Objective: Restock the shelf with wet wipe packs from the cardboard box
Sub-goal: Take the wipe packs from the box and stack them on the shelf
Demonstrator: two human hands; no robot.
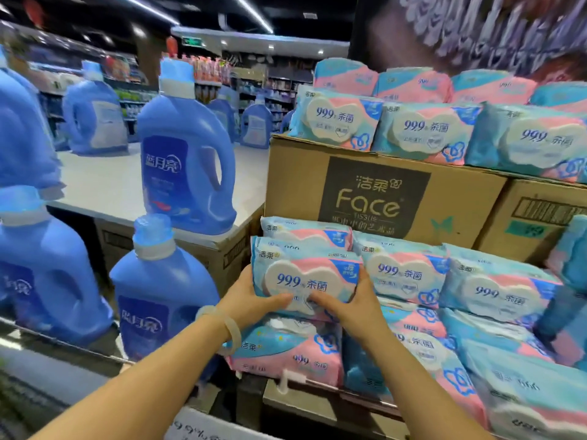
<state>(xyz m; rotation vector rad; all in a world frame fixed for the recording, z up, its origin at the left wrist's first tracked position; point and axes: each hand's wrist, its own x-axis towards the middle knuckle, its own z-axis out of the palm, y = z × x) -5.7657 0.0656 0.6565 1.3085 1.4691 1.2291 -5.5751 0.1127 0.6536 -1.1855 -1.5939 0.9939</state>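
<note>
1. At the far left, large blue detergent bottles [47, 274] stand in the near rows, their white caps up.
2. Behind them a pale display top [104, 182] carries another blue detergent jug [187, 160], upright with its handle to the right, and more jugs stand farther back.
3. The left hand [251, 296], with a pale bangle [228, 328] on the wrist, grips the left end of a wet wipe pack [305, 281]; the thumb lies curled over the front face and the other fingers are hidden behind the pack.
4. That pack is held upright at the left end of the middle shelf row, just in front of another pack and above a pink-and-blue pack [292, 350] lying below it.
5. The right hand [349, 300] holds the pack's right end, thumb pressed on the front near the left thumb, fingers wrapped round the side.
6. Above stands a brown cardboard box [374, 198] printed "Face", with a row of wipe packs [425, 131] on top of it.
7. To the right, more matching packs [495, 287] fill the shelf, touching side by side, in stacked layers toward the near right.
</note>
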